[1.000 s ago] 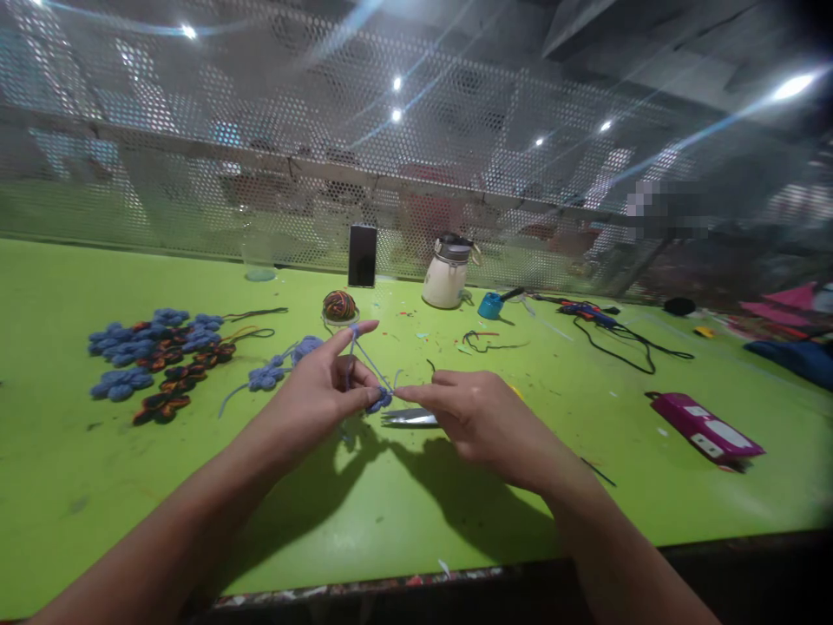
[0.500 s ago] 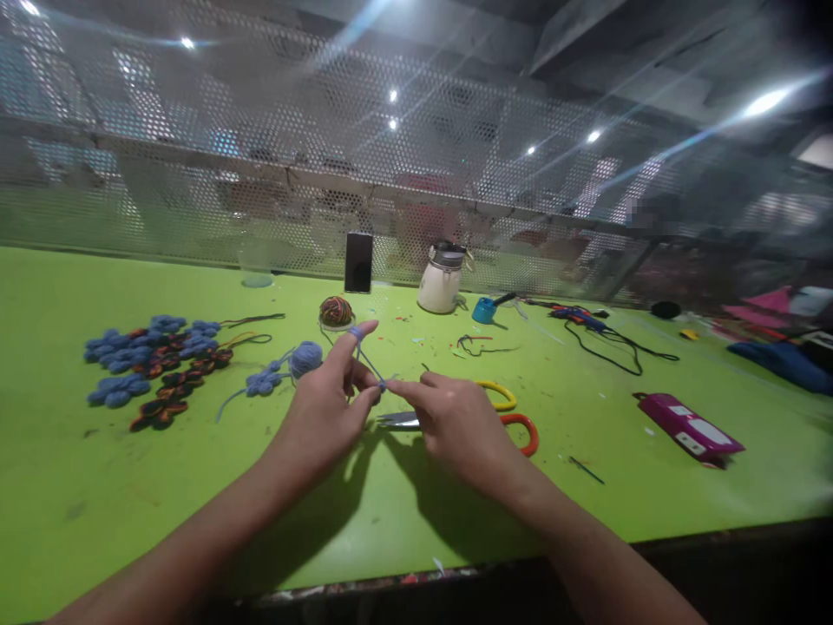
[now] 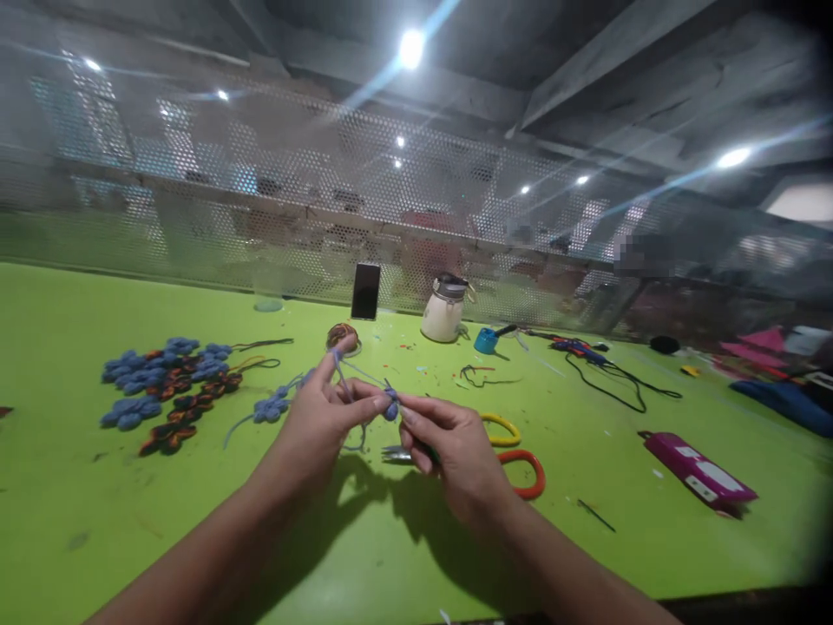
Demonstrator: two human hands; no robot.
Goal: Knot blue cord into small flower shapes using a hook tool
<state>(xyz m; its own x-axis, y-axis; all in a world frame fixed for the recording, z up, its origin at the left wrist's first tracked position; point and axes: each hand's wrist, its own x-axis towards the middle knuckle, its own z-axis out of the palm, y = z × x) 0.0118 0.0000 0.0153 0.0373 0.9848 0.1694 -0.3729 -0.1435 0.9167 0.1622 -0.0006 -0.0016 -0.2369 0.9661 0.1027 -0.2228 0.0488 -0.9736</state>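
Observation:
Between my hands is a small piece of blue yarn work (image 3: 390, 404). My left hand (image 3: 331, 408) pinches its left side between thumb and a finger, with blue yarn looped round the raised index finger. My right hand (image 3: 449, 443) is closed at its right side; a tool in it, if any, is mostly hidden by the fingers. Scissors with one yellow and one orange handle (image 3: 537, 476) lie under and beside my right hand. Left of my left hand sits a blue crocheted flower (image 3: 270, 405) with a yarn tail. A multicoloured yarn ball (image 3: 342, 337) is behind my left fingertip.
Blue and dark-orange crocheted flowers (image 3: 134, 371) lie at the left. At the back stand a phone (image 3: 365, 291), a white jar (image 3: 443, 314) and a blue pot (image 3: 485, 340). A glue gun (image 3: 579, 350) with its cord and a purple power strip (image 3: 699, 473) are on the right.
The view has tilted up. My left index finger has lowered, and my right fingers have closed in at the blue work, which shows larger between the hands.

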